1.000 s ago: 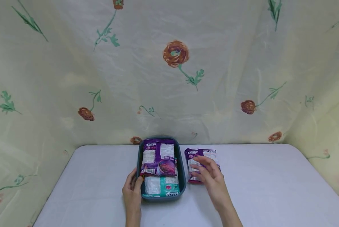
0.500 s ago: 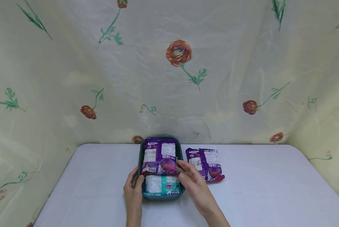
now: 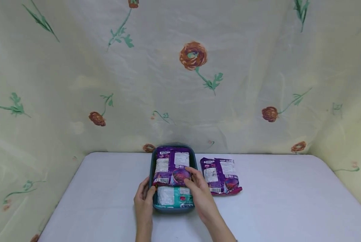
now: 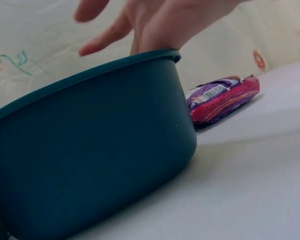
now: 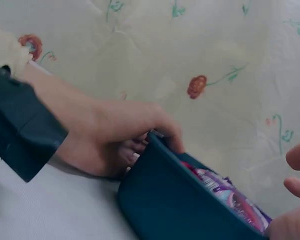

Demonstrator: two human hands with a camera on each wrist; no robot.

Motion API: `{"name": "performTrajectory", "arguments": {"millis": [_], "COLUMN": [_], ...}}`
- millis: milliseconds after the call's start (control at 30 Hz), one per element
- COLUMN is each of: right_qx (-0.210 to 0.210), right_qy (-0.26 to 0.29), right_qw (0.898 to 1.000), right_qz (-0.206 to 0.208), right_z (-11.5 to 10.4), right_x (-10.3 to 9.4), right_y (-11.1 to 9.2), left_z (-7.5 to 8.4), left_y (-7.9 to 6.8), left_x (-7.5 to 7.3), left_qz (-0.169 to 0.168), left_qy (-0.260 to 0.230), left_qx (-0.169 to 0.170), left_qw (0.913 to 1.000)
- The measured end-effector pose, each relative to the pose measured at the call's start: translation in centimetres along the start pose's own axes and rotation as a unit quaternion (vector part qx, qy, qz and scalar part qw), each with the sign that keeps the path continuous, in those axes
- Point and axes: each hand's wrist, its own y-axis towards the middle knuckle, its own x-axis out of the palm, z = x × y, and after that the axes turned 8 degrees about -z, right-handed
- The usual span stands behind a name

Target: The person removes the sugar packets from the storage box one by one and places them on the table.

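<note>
My left hand (image 3: 144,200) grips the left rim of a dark blue-green plastic bin (image 3: 172,210), thumb over the edge and fingers along the outside. Inside, a purple packet (image 3: 165,166) with white label panels lies on top of a teal and white packet (image 3: 175,197). My right hand (image 3: 202,195) reaches over the bin's right side, its fingertips at the purple packet's lower right corner. In the left wrist view the fingers (image 4: 107,39) of that hand stretch out above the rim, holding nothing.
A second purple packet (image 3: 219,174) with a dark red bottom edge lies on the white table (image 3: 283,201), just right of the bin. Behind the table hangs a pale floral curtain (image 3: 228,111). A dark strap (image 5: 25,125) circles my left wrist.
My right hand has moved left, from over the purple packet on the table to over the bin. My left hand stays at the bin's rim. The head view has shifted slightly.
</note>
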Motion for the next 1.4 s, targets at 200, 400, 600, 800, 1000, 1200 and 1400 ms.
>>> {"name": "performTrajectory", "arguments": {"millis": [200, 400, 600, 800, 1000, 1200, 1400], "right_qx": [-0.001, 0.002, 0.018, 0.012, 0.010, 0.002, 0.000], "right_qy": [0.016, 0.028, 0.035, 0.052, 0.070, 0.060, 0.065], "right_qw": [1.000, 0.999, 0.998, 0.998, 0.997, 0.998, 0.998], "right_qz": [-0.005, -0.017, -0.049, -0.038, -0.029, -0.025, -0.018], "right_z": [0.2, 0.4, 0.1, 0.4, 0.7, 0.8, 0.8], "right_x": [-0.4, -0.8, -0.7, -0.3, -0.1, 0.1, 0.1], "right_y": [0.3, 0.3, 0.9, 1.7, 2.2, 3.0, 3.6], "left_z": [0.1, 0.0, 0.6, 0.5, 0.5, 0.5, 0.4], "left_y": [0.0, -0.1, -0.2, -0.1, -0.3, -0.4, -0.2], "left_x": [0.2, 0.1, -0.3, -0.1, -0.2, -0.2, 0.0], "left_qz": [-0.003, -0.003, 0.001, -0.009, -0.011, -0.017, -0.017], "left_qy": [0.004, 0.013, 0.010, 0.000, 0.003, -0.004, -0.007], "left_qx": [0.006, -0.005, -0.010, -0.012, -0.021, -0.027, -0.020], "left_qw": [1.0000, 0.9999, 0.9999, 0.9999, 0.9997, 0.9995, 0.9996]}}
